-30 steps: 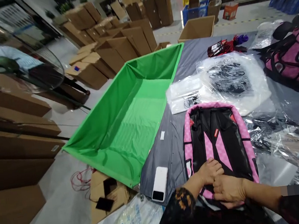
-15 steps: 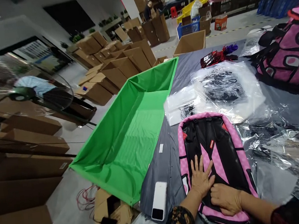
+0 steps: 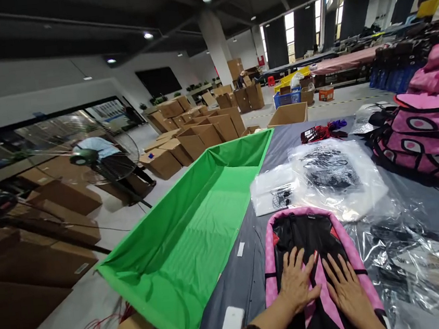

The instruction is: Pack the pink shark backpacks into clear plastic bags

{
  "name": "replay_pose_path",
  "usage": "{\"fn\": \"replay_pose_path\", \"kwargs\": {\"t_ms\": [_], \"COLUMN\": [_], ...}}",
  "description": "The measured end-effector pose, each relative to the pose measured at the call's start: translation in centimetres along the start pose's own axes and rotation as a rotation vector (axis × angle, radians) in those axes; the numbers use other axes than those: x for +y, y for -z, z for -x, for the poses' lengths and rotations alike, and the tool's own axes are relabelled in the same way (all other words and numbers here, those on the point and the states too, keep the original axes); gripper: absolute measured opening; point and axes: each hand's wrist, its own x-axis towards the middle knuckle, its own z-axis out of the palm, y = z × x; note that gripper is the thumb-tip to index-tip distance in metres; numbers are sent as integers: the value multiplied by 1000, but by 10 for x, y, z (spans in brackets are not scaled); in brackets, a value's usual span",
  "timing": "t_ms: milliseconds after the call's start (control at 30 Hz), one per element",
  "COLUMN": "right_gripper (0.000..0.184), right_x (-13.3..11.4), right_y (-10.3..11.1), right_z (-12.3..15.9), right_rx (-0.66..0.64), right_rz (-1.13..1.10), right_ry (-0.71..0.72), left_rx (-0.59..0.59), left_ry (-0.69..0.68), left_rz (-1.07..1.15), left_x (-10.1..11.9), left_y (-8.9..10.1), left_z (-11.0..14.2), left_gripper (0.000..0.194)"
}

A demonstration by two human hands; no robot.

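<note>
Pink-and-black quilted backpack (image 3: 309,239) lies flat on the grey desk (image 3: 250,276), directly under both hands. Left hand (image 3: 296,282) and right hand (image 3: 344,287) press down with fingers spread, gripping nothing; crinkly clear plastic (image 3: 409,249) lies just right.

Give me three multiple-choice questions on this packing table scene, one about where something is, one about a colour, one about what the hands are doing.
1. Where does the green fabric bin stand relative to the pink backpack?
A. To its left
B. To its right
C. On top of it

2. What colour is the backpack's edge trim?
A. Blue
B. Pink
C. Yellow

3. How are the left hand and right hand placed?
A. Both lifted in the air
B. One holding a phone
C. Both pressed flat on the backpack, fingers spread

Answers:
1 A, the bin hangs off the grey table's left edge.
2 B, pink trim frames the black back panel.
3 C, both palms lie open, side by side.
</note>
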Motion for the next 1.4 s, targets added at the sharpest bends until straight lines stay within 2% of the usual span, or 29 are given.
{"fn": "replay_pose_path", "kwargs": {"t_ms": [100,200,267,300,367,467,533,633,733,800,867,1000,1067,1100,1167,1233,1300,1400], "right_gripper": [79,62,45,40,41,42,42,41,17,20,26,42,47,48,47,45,45,41], "right_x": [3,20,42,56,92,151,180,198,201,209,225,252,245,233,197,151,103,40], "right_y": [-9,-2,7,9,6,-22,-49,-85,-104,-104,-95,-59,-37,-26,-8,8,23,43], "right_z": [16,10,-13,-31,-74,-133,-159,-174,-171,-172,-183,-229,-249,-256,-257,-242,-214,-164], "right_rx": [0,-74,-154,-188,-201,-205,-204,-241,-342,-399,-390,-191,-115,-98,-89,-89,-98,-135], "right_rz": [-38,-167,-310,-376,-417,-410,-386,-341,-347,-367,-350,-233,-227,-244,-292,-327,-337,-321], "right_ry": [11,13,-145,-267,-562,-668,-692,-744,-746,-735,-749,-751,-655,-579,-405,-252,-154,-125], "left_rx": [162,203,229,250,294,372,444,589,713,781,822,863,879,875,812,688,558,375], "left_ry": [-17,-21,-23,-27,-35,-52,-34,29,54,77,96,92,88,89,54,11,53,287], "left_rz": [-85,-137,-161,-174,-205,-251,-269,-300,-326,-327,-313,-281,-289,-298,-291,-156,163,932], "left_x": [0,-1,-1,-1,-3,-6,-10,-15,-17,-16,-14,-13,-16,-18,-21,-17,-4,32], "left_y": [-33,-63,-70,-71,-70,-78,-93,-120,-140,-147,-149,-152,-154,-154,-148,-132,-106,-55], "left_z": [-14,-11,-7,-5,-5,-8,-10,-12,-16,-20,-24,-31,-32,-33,-33,-34,-36,-39], "left_gripper": [86,95,95,94,93,93,92,83,78,78,76,66,66,67,71,78,76,56]}}
